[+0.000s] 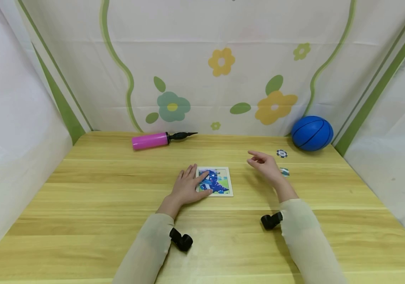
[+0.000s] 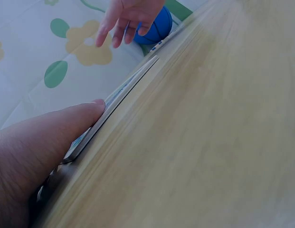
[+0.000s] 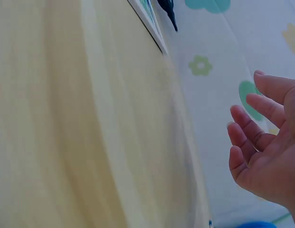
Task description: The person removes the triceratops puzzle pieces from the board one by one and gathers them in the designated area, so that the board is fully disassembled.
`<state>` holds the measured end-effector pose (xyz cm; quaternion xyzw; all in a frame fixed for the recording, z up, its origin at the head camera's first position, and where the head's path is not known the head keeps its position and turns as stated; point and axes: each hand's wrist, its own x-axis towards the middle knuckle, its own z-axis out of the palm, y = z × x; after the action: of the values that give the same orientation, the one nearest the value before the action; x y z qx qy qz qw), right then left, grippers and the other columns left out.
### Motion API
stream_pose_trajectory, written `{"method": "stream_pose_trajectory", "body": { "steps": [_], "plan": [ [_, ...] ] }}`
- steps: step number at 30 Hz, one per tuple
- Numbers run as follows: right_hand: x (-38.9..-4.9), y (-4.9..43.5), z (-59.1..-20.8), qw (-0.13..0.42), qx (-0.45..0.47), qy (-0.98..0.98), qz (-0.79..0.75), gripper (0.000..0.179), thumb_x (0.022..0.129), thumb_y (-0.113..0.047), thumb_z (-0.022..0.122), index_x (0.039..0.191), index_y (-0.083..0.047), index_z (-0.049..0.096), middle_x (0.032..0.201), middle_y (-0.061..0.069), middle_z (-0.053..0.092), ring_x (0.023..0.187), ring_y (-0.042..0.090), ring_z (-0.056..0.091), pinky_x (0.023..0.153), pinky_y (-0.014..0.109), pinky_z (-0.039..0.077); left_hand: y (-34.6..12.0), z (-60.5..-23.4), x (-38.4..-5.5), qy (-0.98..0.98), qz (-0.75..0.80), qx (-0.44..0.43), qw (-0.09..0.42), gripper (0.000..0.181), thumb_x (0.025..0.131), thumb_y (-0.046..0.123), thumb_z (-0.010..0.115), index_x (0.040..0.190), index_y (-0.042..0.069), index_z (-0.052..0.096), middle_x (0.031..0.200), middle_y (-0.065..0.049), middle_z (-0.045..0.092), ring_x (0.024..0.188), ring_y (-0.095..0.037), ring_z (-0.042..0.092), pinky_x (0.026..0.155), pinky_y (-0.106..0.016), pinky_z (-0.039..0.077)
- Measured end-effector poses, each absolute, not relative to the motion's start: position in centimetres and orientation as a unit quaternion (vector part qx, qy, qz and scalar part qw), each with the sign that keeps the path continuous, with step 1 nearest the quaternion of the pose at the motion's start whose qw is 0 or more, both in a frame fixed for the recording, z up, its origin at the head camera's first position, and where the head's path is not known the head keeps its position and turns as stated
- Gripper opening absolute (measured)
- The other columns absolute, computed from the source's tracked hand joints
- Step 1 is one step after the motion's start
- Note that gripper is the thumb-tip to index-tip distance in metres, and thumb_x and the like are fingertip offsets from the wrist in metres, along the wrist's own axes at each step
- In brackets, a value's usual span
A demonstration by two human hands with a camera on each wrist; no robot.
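Observation:
A small square jigsaw puzzle (image 1: 225, 182) in a pale frame, with a blue dinosaur picture, lies flat on the table. My left hand (image 1: 185, 189) rests on its left side, fingers spread and thumb along the lower part, covering some of the picture. In the left wrist view the thumb (image 2: 66, 121) touches the puzzle's edge. My right hand (image 1: 265, 167) hovers above the table to the right, fingers loosely bent, holding nothing; the right wrist view shows its palm (image 3: 275, 166) bare. Just beyond the right wrist lies a small colourful piece (image 1: 285, 172), partly hidden by the hand.
A dark-and-white poker chip (image 1: 282, 154) lies behind the small piece. A blue ball (image 1: 312, 133) sits at the back right corner. Along the back edge lies a pink hand pump (image 1: 150, 141) with a black nozzle. A flower-printed curtain (image 1: 195, 71) hangs behind the wooden table (image 1: 81, 221).

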<state>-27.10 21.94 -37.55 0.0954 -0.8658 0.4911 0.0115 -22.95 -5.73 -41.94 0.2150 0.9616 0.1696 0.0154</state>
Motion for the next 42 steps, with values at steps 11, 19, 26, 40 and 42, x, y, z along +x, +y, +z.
{"method": "stream_pose_trajectory", "body": {
  "steps": [11,19,26,40,42],
  "plan": [
    [-27.3,18.1,-39.0,-0.007,0.109,-0.848,0.519,0.04,0.083,-0.018,0.058,0.118,0.0,0.052,0.092,0.011,0.053,0.081,0.021,0.046,0.067,0.027,0.039,-5.7,-42.2,-23.2,0.966,0.175,0.192,0.011,0.078,0.076,0.065,0.04,0.138,0.019,0.024,0.142,-0.015,0.009,0.128,-0.026,0.004,0.101,-0.041,0.003],
    [-26.7,15.9,-40.0,-0.04,0.109,-0.852,0.51,0.033,0.083,-0.014,0.058,0.112,0.0,0.056,0.093,0.01,0.056,0.082,0.021,0.048,0.07,0.029,0.041,-5.6,-42.1,-23.1,0.966,0.177,0.185,0.016,0.079,0.076,0.065,0.041,0.137,0.017,0.026,0.141,-0.014,0.011,0.128,-0.026,0.004,0.101,-0.041,0.003],
    [-26.3,14.8,-41.2,-0.043,0.118,-0.869,0.478,0.024,0.082,-0.014,0.059,0.103,-0.005,0.063,0.091,0.007,0.056,0.08,0.02,0.048,0.069,0.029,0.041,-5.6,-42.1,-23.1,0.967,0.176,0.185,0.013,0.08,0.075,0.066,0.04,0.136,0.016,0.027,0.141,-0.015,0.012,0.128,-0.026,0.004,0.101,-0.041,0.003],
    [-26.4,13.8,-42.3,0.01,0.127,-0.905,0.407,0.022,0.079,-0.012,0.063,0.1,-0.005,0.064,0.091,0.007,0.054,0.082,0.019,0.047,0.073,0.033,0.04,-5.8,-41.9,-23.2,0.965,0.176,0.193,0.027,0.078,0.076,0.066,0.039,0.137,0.018,0.026,0.141,-0.014,0.011,0.128,-0.025,0.004,0.101,-0.041,0.003],
    [-26.4,13.6,-42.2,0.016,0.123,-0.908,0.401,0.02,0.078,-0.013,0.064,0.097,-0.005,0.065,0.09,0.007,0.054,0.082,0.02,0.047,0.073,0.033,0.04,-5.8,-41.9,-23.2,0.965,0.175,0.194,0.026,0.078,0.076,0.066,0.039,0.137,0.018,0.026,0.141,-0.014,0.011,0.128,-0.025,0.004,0.101,-0.041,0.003]
  ]
}}
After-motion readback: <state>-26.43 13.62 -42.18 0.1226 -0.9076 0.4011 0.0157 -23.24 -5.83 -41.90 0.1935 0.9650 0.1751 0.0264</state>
